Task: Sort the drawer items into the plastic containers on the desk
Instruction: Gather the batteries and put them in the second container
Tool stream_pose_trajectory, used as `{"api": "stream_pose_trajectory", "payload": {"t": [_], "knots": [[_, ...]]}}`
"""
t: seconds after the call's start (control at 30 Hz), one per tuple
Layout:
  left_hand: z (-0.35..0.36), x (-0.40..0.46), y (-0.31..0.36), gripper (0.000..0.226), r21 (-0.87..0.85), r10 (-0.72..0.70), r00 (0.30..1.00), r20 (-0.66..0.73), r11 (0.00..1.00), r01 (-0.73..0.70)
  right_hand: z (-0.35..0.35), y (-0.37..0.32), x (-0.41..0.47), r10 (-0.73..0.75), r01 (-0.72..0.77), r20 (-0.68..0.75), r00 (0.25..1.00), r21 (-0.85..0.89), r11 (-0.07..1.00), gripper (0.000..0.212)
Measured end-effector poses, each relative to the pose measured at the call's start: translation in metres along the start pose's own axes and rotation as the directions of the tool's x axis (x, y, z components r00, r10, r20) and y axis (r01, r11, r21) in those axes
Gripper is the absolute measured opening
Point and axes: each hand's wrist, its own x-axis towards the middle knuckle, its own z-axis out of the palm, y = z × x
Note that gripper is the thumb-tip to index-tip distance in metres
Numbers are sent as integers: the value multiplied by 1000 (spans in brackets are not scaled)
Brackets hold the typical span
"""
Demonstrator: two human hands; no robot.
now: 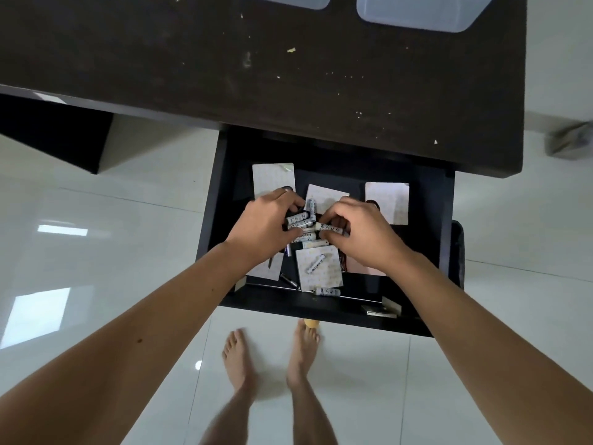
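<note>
Inside the open drawer, the left hand and right hand each gripped batteries from the central pile, fingers curled.

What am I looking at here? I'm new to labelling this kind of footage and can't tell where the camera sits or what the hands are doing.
There is no machine: a person wears one wide-angle camera on the head, looking down past both bare arms to the feet and floor. A dark desk has its drawer pulled open. In it lie white paper cards and a heap of small batteries. The left hand curls round some of those batteries; the right hand pinches one battery. Another loose battery rests on a card nearer the person. Two clear plastic containers stand at the desk's far edge, partly cut off.
</note>
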Motion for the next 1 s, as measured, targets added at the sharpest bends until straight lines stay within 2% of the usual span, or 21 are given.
{"api": "stream_pose_trajectory", "payload": {"t": [0.13, 0.23, 0.3, 0.4, 0.53, 0.63, 0.83, 1.0], "knots": [[-1, 1, 2, 49, 34, 32, 999, 28, 999, -33, -6, 0, -8, 68, -65, -26, 997, 92, 994, 18], [0, 1, 2, 47, -34, 18, 1000, 19, 999, -18, -12, -1, -13, 65, -63, -12, 998, 116, 991, 28], [-1, 1, 0, 42, -100, -30, 1000, 10, 995, 30, -13, -3, -16, 66, -64, -17, 998, 100, 993, 29], [-4, -1, -4, 36, -198, -83, 996, 15, 977, 84, -14, -2, -21, 123, -119, -50, 991, 76, 990, 18], [-6, -4, -9, 47, -197, -68, 997, 40, 978, 75, -11, -4, -22, 143, -143, -16, 990, -14, 990, 11], [-7, -9, -14, 39, -236, -54, 997, 61, 969, 67, -7, -5, -20, 156, -152, 23, 987, -120, 981, 18], [-7, -17, -15, 20, -343, -6, 1000, 15, 939, 11, 3, -10, -18, 162, -162, -17, 987, -215, 963, 33], [-8, -16, -18, 34, -364, -24, 1000, 6, 931, 24, -2, -8, -16, 184, -178, 20, 983, -172, 969, 26]]}}
